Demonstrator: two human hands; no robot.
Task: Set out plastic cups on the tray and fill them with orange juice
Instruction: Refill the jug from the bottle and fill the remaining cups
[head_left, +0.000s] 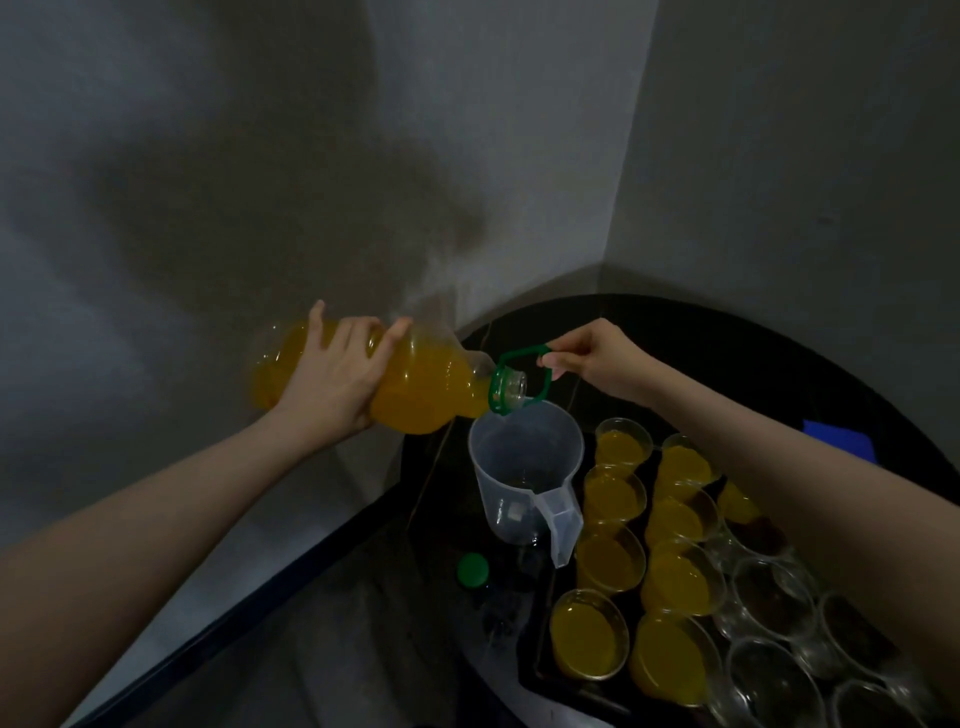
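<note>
Dark and round, the table (727, 332) fills a grey-walled corner. Nearest, on what looks like a dark tray (535, 670), stand clear plastic cups (589, 634), some filled with orange juice, some empty. Beside them lies a green cap (472, 569). Behind, an empty measuring jug (524, 478). Above it the left hand (332, 379) grips the tilted juice bottle (415, 389); the right hand (592, 358) pinches its green carry handle (524, 356)

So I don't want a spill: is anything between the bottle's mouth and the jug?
Nothing visible. The bottle, cap off, has its open mouth just above the jug rim; the right hand holds the green carry loop up and aside.
</note>
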